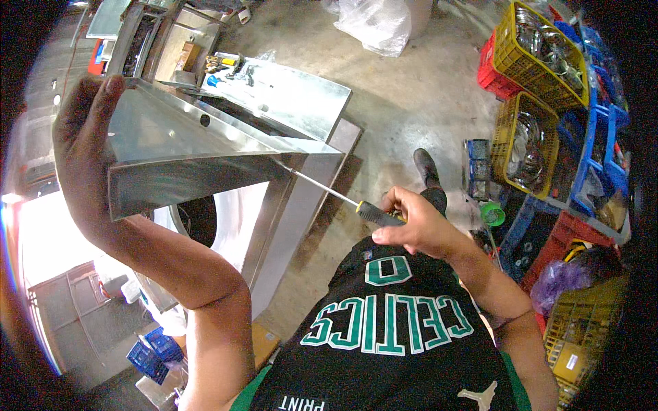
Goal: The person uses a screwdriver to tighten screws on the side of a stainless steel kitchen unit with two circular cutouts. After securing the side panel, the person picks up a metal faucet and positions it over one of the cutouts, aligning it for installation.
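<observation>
My left hand [82, 147] grips the left end of a folded stainless steel sheet-metal piece [185, 147], holding it up in front of me. My right hand [411, 222] is closed around the black and yellow handle of a screwdriver [343, 198]. Its thin shaft points up and left, and the tip meets the metal piece near its front right corner. A round hole [205, 120] shows in the piece's upper face.
A steel workbench [295, 96] with small tools stands behind the piece. Yellow crates [528, 65] of metal parts, red and blue crates [596, 157] line the right side. A plastic bag [373, 24] lies on the concrete floor. Blue crates [154, 349] sit lower left.
</observation>
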Demonstrator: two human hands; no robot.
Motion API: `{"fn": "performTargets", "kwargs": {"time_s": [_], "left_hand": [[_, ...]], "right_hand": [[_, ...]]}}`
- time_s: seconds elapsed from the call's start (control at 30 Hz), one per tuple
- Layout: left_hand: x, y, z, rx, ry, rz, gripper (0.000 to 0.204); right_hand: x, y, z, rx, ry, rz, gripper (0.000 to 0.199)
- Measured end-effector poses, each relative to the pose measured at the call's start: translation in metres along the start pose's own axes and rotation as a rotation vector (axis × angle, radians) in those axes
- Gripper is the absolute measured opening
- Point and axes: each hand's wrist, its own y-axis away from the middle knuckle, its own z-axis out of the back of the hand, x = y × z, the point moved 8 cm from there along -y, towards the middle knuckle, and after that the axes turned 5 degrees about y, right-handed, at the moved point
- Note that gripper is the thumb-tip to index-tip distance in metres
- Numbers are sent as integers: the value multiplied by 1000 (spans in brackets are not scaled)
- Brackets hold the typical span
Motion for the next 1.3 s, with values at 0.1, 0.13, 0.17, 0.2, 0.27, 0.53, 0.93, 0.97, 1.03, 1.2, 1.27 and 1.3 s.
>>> {"fn": "performTargets", "kwargs": {"time_s": [0.1, 0.13, 0.17, 0.2, 0.27, 0.53, 0.93, 0.97, 1.03, 1.2, 1.27, 1.3], "left_hand": [[8, -2, 4, -57, 60, 99, 19], [12, -2, 4, -65, 81, 132, 19], [18, -2, 4, -49, 101, 194, 19], [28, 1, 8, -82, 82, 316, 18], [17, 1, 8, -63, 80, 132, 18], [8, -4, 10, -88, 16, 59, 18], [6, 76, 82, -826, -183, 68, 25], [-18, 110, 63, -884, -395, 22, 25], [-73, 158, -15, -575, -809, -403, 20], [7, 263, -223, 253, 768, 753, 39], [13, 263, -259, 206, 1125, 799, 50], [15, 262, -274, 144, 1428, 912, 48]], "right_hand": [[19, 13, 4, -238, 353, 266, 33], [28, 18, 4, -350, 481, 377, 30], [37, 26, 3, -463, 608, 490, 28], [46, 34, 1, -575, 734, 602, 25], [41, 31, -4, -529, 745, 560, 21], [36, 24, 1, -411, 489, 470, 32], [-15, 3, -14, 51, -186, 5, 27], [-20, 2, -18, 122, -343, -81, 25], [-27, 4, -23, 169, -541, -229, 19], [-17, 5, -17, 73, -414, -127, 20], [-16, 4, -15, 56, -422, -117, 18], [-17, 4, -13, 38, -393, -135, 17]]}}
